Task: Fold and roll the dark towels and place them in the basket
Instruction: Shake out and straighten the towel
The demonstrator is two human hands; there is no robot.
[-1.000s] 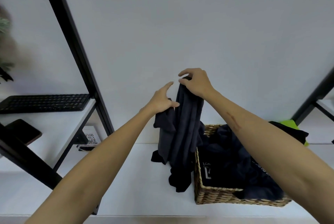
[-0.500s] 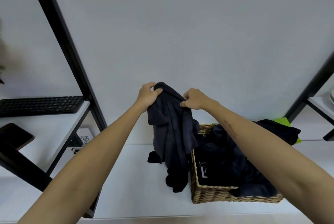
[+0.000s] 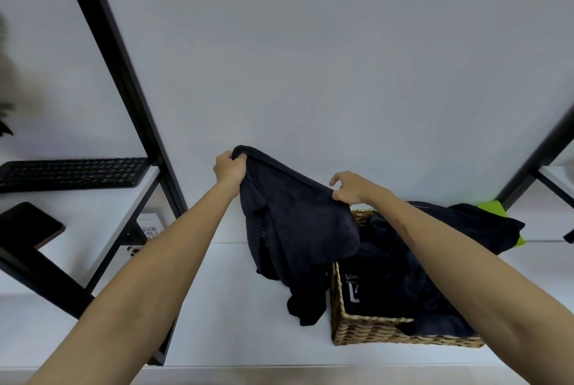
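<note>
Left hand (image 3: 229, 168) and right hand (image 3: 350, 188) each pinch the top hem of a soft dark towel (image 3: 293, 229), hanging crumpled left of the woven wicker basket (image 3: 372, 330) heaped with dark cloth

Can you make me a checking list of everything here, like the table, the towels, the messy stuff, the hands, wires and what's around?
Surface: white tabletop.
Job's things: dark navy towel held up, spread between both hands; woven wicker basket holding unfolded dark cloths.
Clutter: black keyboard, dark phone, green cloth.
Grippers: left hand and right hand grip the towel's top edge.
Cables: nothing seen.
Surroundings: black shelf frame, white wall.
</note>
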